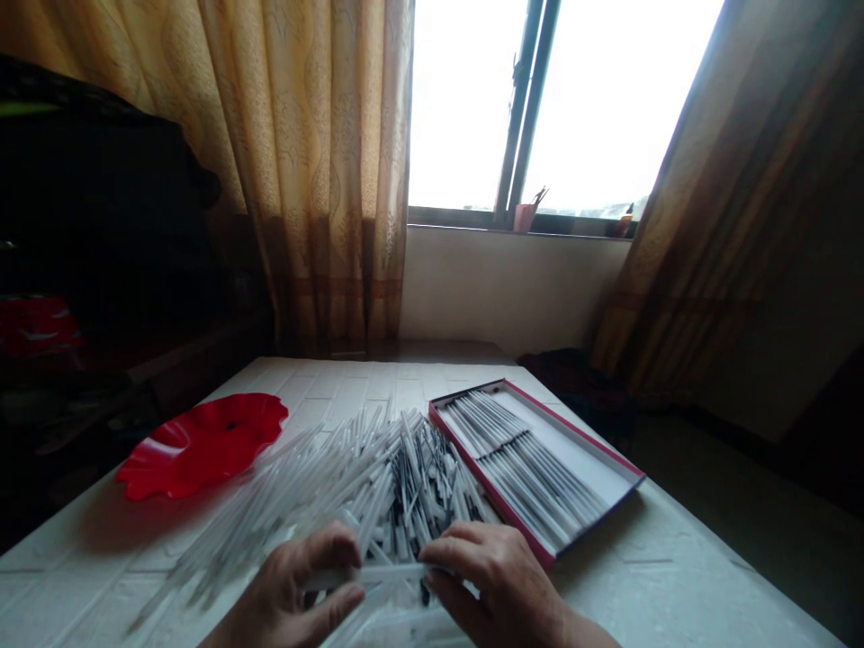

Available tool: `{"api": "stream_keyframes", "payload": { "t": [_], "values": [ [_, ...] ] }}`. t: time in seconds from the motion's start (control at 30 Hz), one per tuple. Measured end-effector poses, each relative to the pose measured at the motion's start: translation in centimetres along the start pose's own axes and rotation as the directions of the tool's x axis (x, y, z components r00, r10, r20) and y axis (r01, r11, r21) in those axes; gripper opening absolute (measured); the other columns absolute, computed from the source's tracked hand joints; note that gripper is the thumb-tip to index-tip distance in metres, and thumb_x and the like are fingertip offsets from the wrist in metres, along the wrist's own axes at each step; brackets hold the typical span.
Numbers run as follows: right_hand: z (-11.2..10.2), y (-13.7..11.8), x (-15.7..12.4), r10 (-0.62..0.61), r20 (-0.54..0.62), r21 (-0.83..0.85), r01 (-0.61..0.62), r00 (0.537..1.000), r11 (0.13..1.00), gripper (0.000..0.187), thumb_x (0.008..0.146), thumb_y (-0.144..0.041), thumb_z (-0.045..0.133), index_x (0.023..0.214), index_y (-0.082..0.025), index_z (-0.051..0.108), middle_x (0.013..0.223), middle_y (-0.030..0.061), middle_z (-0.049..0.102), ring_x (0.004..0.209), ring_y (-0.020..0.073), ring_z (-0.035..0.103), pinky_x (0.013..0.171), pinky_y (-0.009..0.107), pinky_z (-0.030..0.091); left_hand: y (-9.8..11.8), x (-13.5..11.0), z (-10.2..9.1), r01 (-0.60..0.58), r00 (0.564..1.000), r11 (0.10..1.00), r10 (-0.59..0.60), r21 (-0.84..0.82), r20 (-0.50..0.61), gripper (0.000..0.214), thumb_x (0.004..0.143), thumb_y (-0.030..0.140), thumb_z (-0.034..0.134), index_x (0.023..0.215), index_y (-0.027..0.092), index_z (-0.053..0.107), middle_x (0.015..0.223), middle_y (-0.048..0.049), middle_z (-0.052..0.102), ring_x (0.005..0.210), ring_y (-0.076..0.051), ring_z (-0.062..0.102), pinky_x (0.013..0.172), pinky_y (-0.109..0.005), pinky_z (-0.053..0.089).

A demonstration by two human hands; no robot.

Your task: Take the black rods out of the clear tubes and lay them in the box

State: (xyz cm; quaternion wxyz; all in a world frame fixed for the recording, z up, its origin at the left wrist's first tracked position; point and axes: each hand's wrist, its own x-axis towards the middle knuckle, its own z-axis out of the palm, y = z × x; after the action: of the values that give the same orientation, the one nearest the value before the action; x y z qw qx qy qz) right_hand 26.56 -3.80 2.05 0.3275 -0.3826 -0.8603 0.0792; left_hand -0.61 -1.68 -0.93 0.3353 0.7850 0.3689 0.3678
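Observation:
A large heap of thin translucent plastic tubes [378,490], many with black parts inside, possibly pen barrels and refills, covers the middle of the white table [675,576]. My left hand [290,585] grips one end of a single white tube [378,572] at the heap's near edge. My right hand [490,576] pinches the other end of that tube, with its fingers curled over it. A shallow red-rimmed box [533,468] holding neat rows of similar tubes stands just beyond my right hand.
A wavy-edged red plastic dish [202,441] sits on the table at the left. Dark furniture stands to the left, and a dark cloth lies past the table's far right corner. Patterned curtains hang beside a bright window, with a pink cup on its sill.

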Motion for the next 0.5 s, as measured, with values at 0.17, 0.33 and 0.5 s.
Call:
{"api": "stream_keyframes", "payload": {
  "t": [0.17, 0.33, 0.5],
  "values": [
    [0.6, 0.2, -0.1, 0.008, -0.081, 0.057, -0.004, 0.997, 0.998, 0.021, 0.09, -0.024, 0.053, 0.085, -0.017, 0.073, 0.066, 0.0048, 0.074, 0.054, 0.0154, 0.068, 0.051, 0.023, 0.044, -0.8, 0.3, 0.6, 0.296, 0.955, 0.759, -0.25, -0.581, 0.16, 0.047, 0.074, 0.056, 0.079, 0.105, 0.024, 0.067, 0.08, -0.0017, 0.069, 0.066, -0.014, 0.065, 0.044, -0.014, 0.039],
    [3.8, 0.1, -0.9, -0.142, -0.047, 0.012, 0.143, 0.989, 0.99, 0.035, 0.097, -0.04, 0.049, 0.076, -0.02, 0.07, 0.053, 0.0004, 0.07, 0.041, 0.0123, 0.059, 0.041, 0.024, 0.03, 0.6, 0.2, 1.9, 0.27, 0.961, 0.741, -0.246, -0.615, 0.126, 0.039, 0.081, 0.059, 0.073, 0.096, 0.023, 0.073, 0.069, 0.0004, 0.064, 0.054, -0.008, 0.051, 0.048, -0.015, 0.039],
    [4.3, -0.3, -1.1, -0.165, -0.024, 0.063, 0.166, 0.986, 0.984, 0.056, 0.102, -0.052, 0.036, 0.068, -0.022, 0.069, 0.049, 0.0006, 0.067, 0.039, 0.011, 0.056, 0.04, 0.025, 0.027, 3.2, -0.4, 1.9, 0.183, 0.983, 0.887, -0.171, -0.423, 0.066, 0.041, 0.095, 0.06, 0.052, 0.087, 0.023, 0.068, 0.08, -0.0014, 0.066, 0.075, -0.015, 0.061, 0.074, -0.024, 0.049]
  ]
}}
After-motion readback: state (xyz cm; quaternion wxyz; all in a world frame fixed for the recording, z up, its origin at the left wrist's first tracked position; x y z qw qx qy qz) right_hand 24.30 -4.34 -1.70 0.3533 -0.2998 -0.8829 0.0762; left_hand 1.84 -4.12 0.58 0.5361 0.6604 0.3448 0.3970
